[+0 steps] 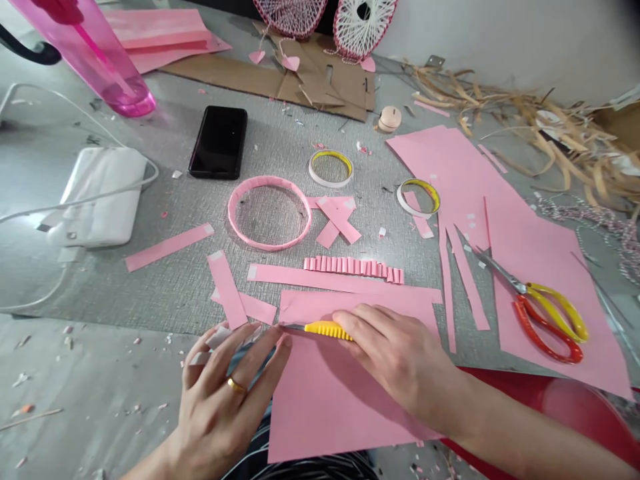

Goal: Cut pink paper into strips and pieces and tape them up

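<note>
A yellow craft knife (327,329) with a ribbed handle is held in my right hand (395,353). Its thin blade points left and lies along a crease or cut line across a pink paper sheet (340,393). The sheet's lower part hangs over the table edge. My left hand (233,380), with a gold ring, rests at the sheet's left edge, fingers spread, thumb and index fingertips touching the paper by the blade tip. Small white tape pieces (219,338) are at its outer fingers. Just above the sheet are a long pink strip (320,278) and a pleated pink strip (350,267).
A pink paper ring (233,217), two tape rolls (330,185) and a black phone (219,142) lie farther back. Red-and-yellow scissors (547,320) rest on pink sheets (545,267) at right. A white power bank (103,197) and a pink bottle (100,60) are at left.
</note>
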`<state>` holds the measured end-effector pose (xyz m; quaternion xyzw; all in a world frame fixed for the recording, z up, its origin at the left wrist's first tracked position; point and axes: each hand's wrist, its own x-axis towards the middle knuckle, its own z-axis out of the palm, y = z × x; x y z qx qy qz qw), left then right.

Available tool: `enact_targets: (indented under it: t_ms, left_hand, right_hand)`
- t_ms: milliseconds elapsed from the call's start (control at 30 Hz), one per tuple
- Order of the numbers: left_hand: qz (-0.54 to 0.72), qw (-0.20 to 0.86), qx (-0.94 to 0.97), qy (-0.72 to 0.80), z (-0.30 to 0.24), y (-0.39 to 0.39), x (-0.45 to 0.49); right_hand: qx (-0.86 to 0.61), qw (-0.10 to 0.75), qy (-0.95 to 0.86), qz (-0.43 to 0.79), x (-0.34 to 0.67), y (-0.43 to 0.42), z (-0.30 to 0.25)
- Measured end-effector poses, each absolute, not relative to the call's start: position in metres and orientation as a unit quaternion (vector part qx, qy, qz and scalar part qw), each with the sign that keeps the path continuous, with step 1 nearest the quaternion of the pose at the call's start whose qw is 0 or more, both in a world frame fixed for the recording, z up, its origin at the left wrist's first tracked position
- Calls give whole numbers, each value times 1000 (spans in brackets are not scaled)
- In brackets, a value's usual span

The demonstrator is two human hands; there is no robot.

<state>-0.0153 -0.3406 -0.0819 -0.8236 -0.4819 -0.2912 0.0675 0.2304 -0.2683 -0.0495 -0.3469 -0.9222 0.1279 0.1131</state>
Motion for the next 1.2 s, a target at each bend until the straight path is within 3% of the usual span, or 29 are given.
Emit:
enact_targets:
  t_ms: [667, 1200]
  left_hand:
    - [-281, 58, -826, -486, -78, -339, -15]
    - [-285, 16, -817, -502, -82, -343, -21]
  right_hand:
    - [-342, 38, -927, 147, 238, -262, -33]
    - [-343, 32, -930, 130, 288, -255, -26]
